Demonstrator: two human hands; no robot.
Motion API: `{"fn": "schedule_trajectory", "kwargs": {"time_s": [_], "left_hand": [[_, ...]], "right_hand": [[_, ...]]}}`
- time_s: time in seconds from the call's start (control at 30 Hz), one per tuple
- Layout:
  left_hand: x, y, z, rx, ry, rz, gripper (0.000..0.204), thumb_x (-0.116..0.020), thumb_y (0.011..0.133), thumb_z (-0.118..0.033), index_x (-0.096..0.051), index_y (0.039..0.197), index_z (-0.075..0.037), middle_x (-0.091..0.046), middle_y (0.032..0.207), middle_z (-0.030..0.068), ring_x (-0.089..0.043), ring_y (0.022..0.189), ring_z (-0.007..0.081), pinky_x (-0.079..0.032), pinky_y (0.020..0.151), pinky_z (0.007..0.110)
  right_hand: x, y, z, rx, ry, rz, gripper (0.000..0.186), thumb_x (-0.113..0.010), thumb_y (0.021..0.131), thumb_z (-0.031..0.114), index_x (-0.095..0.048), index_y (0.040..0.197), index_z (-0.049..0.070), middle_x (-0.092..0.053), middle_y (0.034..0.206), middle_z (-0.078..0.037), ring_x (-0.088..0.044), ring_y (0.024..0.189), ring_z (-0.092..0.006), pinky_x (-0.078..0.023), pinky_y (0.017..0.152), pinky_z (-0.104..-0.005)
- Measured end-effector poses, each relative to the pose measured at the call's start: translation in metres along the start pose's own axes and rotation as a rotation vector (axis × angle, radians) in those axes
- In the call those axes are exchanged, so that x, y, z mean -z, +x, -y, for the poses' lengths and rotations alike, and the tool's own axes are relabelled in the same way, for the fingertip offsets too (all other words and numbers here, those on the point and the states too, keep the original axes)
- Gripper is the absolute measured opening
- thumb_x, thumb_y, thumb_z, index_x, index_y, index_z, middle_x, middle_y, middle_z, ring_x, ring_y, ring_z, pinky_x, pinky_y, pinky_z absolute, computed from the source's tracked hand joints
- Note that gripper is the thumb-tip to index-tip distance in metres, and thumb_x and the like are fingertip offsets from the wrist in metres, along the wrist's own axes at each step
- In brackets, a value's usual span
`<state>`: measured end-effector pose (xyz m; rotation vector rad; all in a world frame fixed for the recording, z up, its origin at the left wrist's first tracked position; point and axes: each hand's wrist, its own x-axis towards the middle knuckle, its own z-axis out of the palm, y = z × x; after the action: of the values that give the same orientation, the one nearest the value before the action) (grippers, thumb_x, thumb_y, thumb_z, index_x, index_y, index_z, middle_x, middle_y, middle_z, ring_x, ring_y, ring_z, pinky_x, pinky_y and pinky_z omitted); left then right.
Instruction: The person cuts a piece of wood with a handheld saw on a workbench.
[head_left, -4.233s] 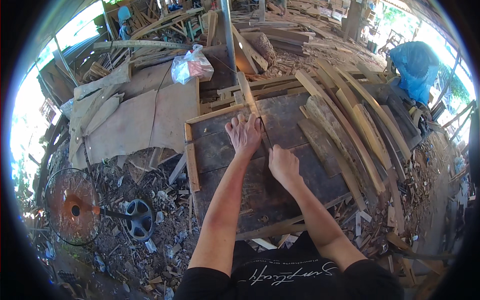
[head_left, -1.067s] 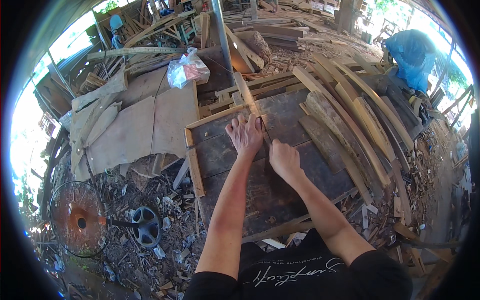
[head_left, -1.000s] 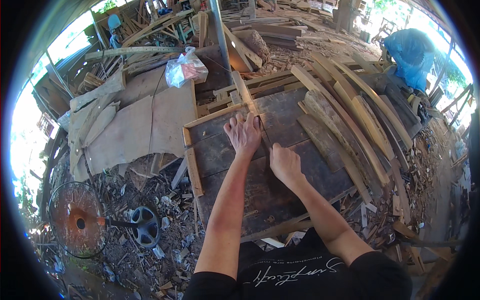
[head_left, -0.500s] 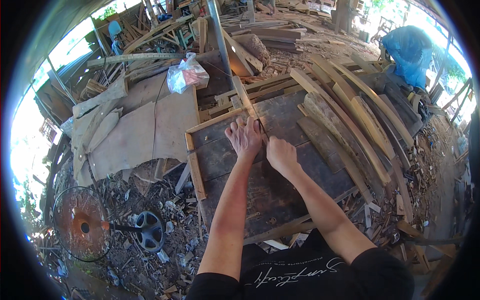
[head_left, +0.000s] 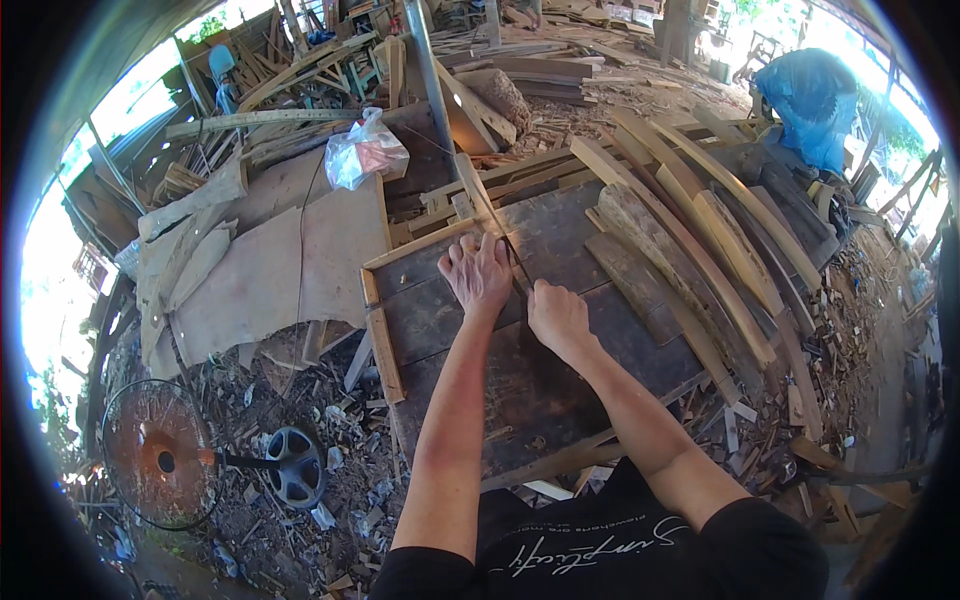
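Observation:
My left hand (head_left: pixel 477 274) lies with bent fingers over the near end of a narrow wooden strip (head_left: pixel 470 182), pressing it on the dark worktable (head_left: pixel 450 370). Just to its right, my right hand (head_left: pixel 560 318) is closed in a fist around the near end of a thin, dark, long tool (head_left: pixel 515 258). The tool slants up and away along the strip's right edge. Its handle is hidden in my fist, and I cannot tell whether it is a file or a narrow saw.
Wooden battens (head_left: pixel 385 350) edge the table's left side. Long curved planks (head_left: pixel 690 240) are piled at its right. Beyond the left edge lie a plywood sheet (head_left: pixel 290 260) and a plastic bag (head_left: pixel 367 150). A fan (head_left: pixel 163 455) stands lower left among wood scraps. A metal post (head_left: pixel 428 80) rises ahead.
My right hand has drawn slightly back toward me, and more of the dark tool shows. My left hand stays on the strip. The whole view has shifted a little.

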<state>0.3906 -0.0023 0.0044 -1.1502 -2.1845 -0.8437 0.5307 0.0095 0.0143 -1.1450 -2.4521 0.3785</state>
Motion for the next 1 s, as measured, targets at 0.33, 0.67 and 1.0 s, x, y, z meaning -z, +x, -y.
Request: {"fn": "schedule_trajectory", "kwargs": {"time_s": [0.33,0.67,1.0], "left_hand": [[0.0,0.002,-0.001,0.008,0.033,0.016,0.022,-0.053,0.091,-0.034,-0.063,0.097,-0.015,-0.06,0.099,0.0123,-0.054,0.097,0.0312,-0.033,0.083,0.047],[0.006,-0.008,-0.006,-0.016,0.041,0.058,0.021,-0.054,0.091,-0.031,-0.063,0.095,-0.012,-0.06,0.101,0.0136,-0.052,0.096,0.0309,-0.032,0.084,0.046],[0.02,-0.027,-0.01,-0.025,0.031,0.035,0.022,-0.053,0.091,-0.033,-0.062,0.095,-0.013,-0.059,0.097,0.0126,-0.053,0.094,0.0311,-0.033,0.083,0.046]], "right_hand": [[-0.012,0.024,-0.001,0.028,0.037,-0.054,0.02,-0.049,0.088,0.015,-0.064,0.082,0.002,-0.068,0.08,-0.023,-0.068,0.077,-0.0404,-0.054,0.072,-0.0493],[-0.019,0.031,-0.005,0.049,0.104,-0.101,0.023,-0.052,0.092,0.02,-0.062,0.085,0.001,-0.066,0.078,-0.025,-0.066,0.078,-0.0428,-0.052,0.072,-0.0524],[-0.007,0.007,-0.007,0.075,0.081,-0.103,0.026,-0.053,0.093,0.024,-0.062,0.084,0.001,-0.066,0.076,-0.024,-0.066,0.076,-0.0426,-0.052,0.072,-0.0523]]}}
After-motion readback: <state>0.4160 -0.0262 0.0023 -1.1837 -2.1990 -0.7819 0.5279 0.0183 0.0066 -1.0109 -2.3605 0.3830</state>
